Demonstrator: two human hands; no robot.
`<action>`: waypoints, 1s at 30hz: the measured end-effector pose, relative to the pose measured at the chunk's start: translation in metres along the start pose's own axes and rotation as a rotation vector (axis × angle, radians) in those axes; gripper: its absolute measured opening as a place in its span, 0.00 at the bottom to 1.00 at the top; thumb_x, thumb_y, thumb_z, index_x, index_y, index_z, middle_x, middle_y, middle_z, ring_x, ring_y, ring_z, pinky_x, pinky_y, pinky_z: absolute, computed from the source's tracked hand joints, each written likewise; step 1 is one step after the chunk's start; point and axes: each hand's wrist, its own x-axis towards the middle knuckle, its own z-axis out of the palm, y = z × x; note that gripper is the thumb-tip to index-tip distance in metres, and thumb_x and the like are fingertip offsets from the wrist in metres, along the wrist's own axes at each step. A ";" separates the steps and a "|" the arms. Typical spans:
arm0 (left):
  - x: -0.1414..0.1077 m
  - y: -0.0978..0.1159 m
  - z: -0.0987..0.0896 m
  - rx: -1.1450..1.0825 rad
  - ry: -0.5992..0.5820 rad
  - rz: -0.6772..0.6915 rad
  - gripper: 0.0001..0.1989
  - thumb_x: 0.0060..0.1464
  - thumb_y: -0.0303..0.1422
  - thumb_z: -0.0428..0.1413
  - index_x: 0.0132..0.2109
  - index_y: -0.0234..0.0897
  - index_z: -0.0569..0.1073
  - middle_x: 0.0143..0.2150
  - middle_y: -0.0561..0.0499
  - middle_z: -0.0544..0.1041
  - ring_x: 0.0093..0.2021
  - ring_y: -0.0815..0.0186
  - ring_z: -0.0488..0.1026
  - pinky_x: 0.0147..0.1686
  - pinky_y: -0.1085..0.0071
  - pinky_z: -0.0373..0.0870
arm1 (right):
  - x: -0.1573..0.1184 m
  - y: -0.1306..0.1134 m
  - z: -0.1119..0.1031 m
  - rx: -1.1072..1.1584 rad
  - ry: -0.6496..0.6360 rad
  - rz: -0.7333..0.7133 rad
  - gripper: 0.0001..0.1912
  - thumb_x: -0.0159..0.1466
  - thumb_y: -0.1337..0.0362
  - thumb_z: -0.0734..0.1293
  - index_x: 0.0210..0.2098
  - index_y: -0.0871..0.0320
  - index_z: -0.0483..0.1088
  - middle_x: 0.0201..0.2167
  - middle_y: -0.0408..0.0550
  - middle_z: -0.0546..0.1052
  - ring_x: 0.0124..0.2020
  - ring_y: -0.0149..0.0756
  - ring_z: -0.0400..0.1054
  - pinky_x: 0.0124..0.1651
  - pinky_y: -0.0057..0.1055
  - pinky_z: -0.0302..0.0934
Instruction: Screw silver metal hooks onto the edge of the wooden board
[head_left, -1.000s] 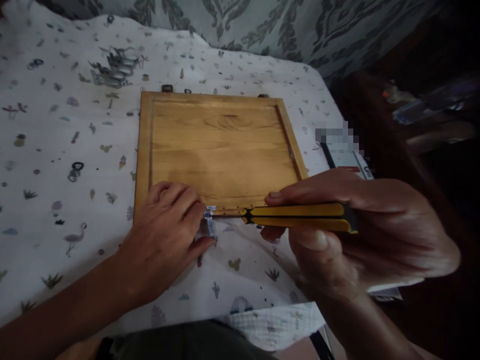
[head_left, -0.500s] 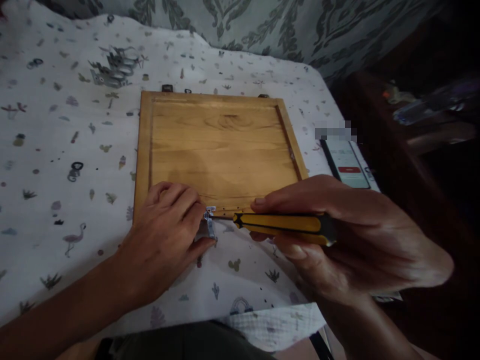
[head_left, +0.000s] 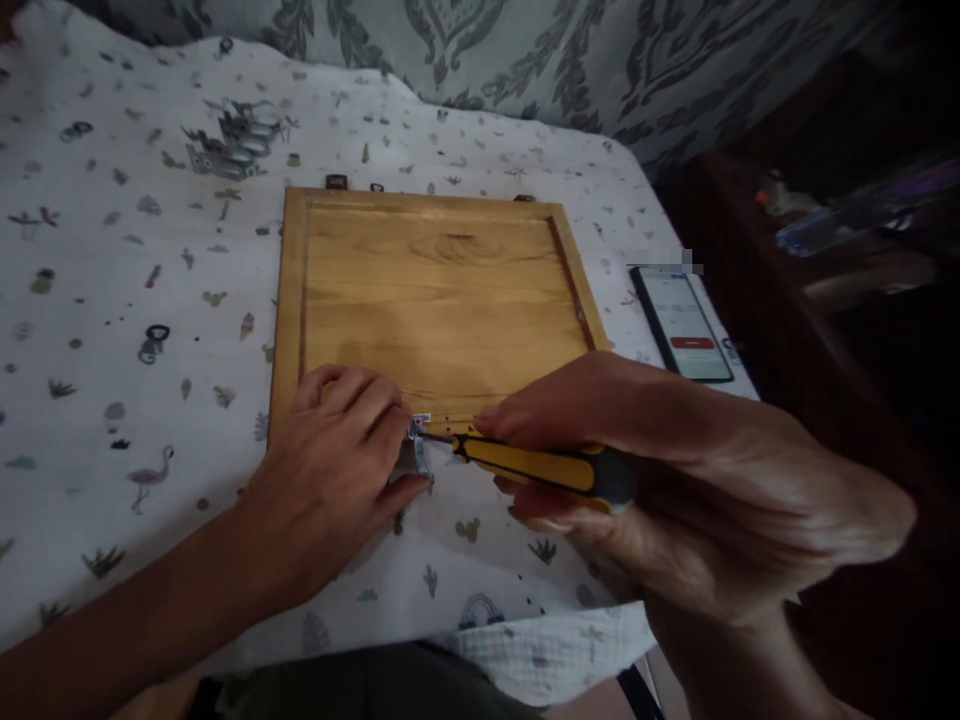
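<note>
While my left hand (head_left: 330, 480) pinches the metal bracket (head_left: 421, 450) at the wooden panel's (head_left: 442, 300) near edge, my right (head_left: 675, 470) grips the yellow-black screwdriver (head_left: 540, 468). Its tip meets the bracket.

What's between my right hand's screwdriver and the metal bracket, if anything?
Nothing visible. The screwdriver, in your right hand, has its shaft reaching the metal bracket; tip contact is too small to confirm. Your left hand is on the bracket's other side.
</note>
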 end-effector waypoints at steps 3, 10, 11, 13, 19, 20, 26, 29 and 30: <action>-0.001 0.001 0.000 0.012 -0.017 -0.017 0.11 0.57 0.36 0.66 0.40 0.33 0.77 0.40 0.45 0.77 0.43 0.51 0.73 0.46 0.49 0.71 | 0.001 0.001 0.003 0.073 0.006 -0.065 0.08 0.66 0.61 0.74 0.46 0.47 0.80 0.36 0.42 0.84 0.32 0.37 0.80 0.35 0.32 0.78; 0.000 0.000 0.002 0.034 0.009 0.010 0.11 0.58 0.36 0.65 0.40 0.31 0.78 0.39 0.43 0.77 0.43 0.49 0.73 0.45 0.48 0.72 | 0.006 0.003 -0.002 0.146 -0.065 -0.027 0.16 0.66 0.67 0.72 0.52 0.47 0.78 0.41 0.43 0.85 0.34 0.37 0.82 0.33 0.29 0.80; 0.000 0.000 0.002 0.038 0.019 0.015 0.11 0.58 0.36 0.65 0.40 0.31 0.78 0.39 0.43 0.77 0.42 0.49 0.73 0.45 0.48 0.72 | 0.007 0.001 -0.002 0.162 -0.059 -0.018 0.18 0.64 0.69 0.73 0.52 0.48 0.78 0.41 0.43 0.85 0.35 0.37 0.83 0.34 0.27 0.80; 0.000 -0.001 0.001 0.032 0.023 0.020 0.11 0.57 0.35 0.66 0.41 0.30 0.78 0.39 0.43 0.78 0.43 0.49 0.73 0.45 0.48 0.72 | 0.006 -0.001 -0.001 0.163 -0.004 0.025 0.20 0.63 0.71 0.74 0.52 0.48 0.78 0.42 0.41 0.85 0.38 0.35 0.83 0.37 0.25 0.80; 0.001 -0.001 -0.001 0.003 0.015 0.028 0.11 0.54 0.32 0.67 0.41 0.31 0.78 0.39 0.43 0.79 0.43 0.49 0.74 0.46 0.48 0.72 | -0.002 -0.003 0.006 0.156 0.139 0.091 0.18 0.63 0.70 0.75 0.51 0.49 0.78 0.42 0.41 0.86 0.36 0.35 0.83 0.37 0.26 0.81; 0.001 -0.001 0.000 0.007 0.020 0.025 0.11 0.55 0.33 0.67 0.41 0.31 0.78 0.40 0.43 0.79 0.43 0.50 0.74 0.46 0.48 0.72 | -0.001 -0.003 0.005 0.156 0.127 0.090 0.18 0.63 0.70 0.75 0.51 0.48 0.78 0.42 0.42 0.86 0.36 0.36 0.83 0.37 0.27 0.81; -0.002 0.000 0.002 -0.004 0.006 -0.008 0.09 0.57 0.34 0.65 0.41 0.33 0.77 0.41 0.44 0.78 0.44 0.50 0.72 0.48 0.48 0.71 | 0.003 -0.005 -0.006 0.180 -0.128 0.010 0.11 0.66 0.64 0.73 0.48 0.47 0.79 0.39 0.43 0.85 0.37 0.34 0.83 0.38 0.24 0.80; -0.003 0.000 0.002 -0.022 0.005 -0.013 0.08 0.58 0.33 0.63 0.42 0.33 0.77 0.41 0.44 0.77 0.44 0.51 0.72 0.48 0.48 0.71 | -0.001 -0.008 -0.004 0.176 -0.113 0.009 0.12 0.65 0.62 0.74 0.49 0.46 0.79 0.40 0.43 0.85 0.38 0.37 0.83 0.38 0.28 0.80; -0.003 0.000 0.002 -0.022 0.000 -0.014 0.07 0.59 0.33 0.62 0.42 0.33 0.77 0.41 0.44 0.77 0.44 0.51 0.72 0.48 0.48 0.71 | -0.003 -0.008 -0.002 0.157 -0.096 0.022 0.12 0.65 0.60 0.74 0.48 0.46 0.80 0.40 0.44 0.85 0.38 0.37 0.83 0.37 0.28 0.80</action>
